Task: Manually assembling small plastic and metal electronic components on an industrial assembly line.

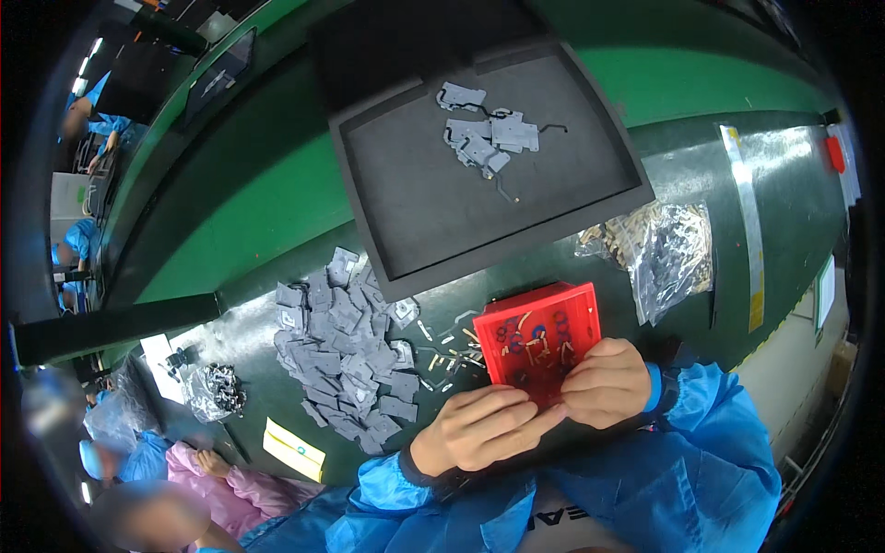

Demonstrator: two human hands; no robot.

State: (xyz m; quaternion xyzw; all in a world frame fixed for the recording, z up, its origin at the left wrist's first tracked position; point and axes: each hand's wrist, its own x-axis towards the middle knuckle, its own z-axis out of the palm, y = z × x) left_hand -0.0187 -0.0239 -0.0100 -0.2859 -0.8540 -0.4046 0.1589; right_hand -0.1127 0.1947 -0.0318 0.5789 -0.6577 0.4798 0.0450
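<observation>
My left hand (481, 429) and my right hand (608, 383) meet at the near edge of a red plastic bin (590, 309). Both are closed, fingertips pinched nearly together. Whatever sits between the fingers is hidden or too small to name. Inside the bin lie small dark rings (513, 335), a blue ring-like piece and several brass-coloured bits. Loose slim metal pieces (442, 361) are scattered left of the bin. Further left spreads a big heap of flat grey plates (341, 346).
A black tray (406, 235) holding several grey plates with dark bent wires (493, 134) stands beyond the bin. Clear bags of brass-coloured parts (668, 258) and dark parts (214, 392) flank the work area. A yellow card (293, 450) lies front left. A pink-sleeved person (244, 488) sits at left.
</observation>
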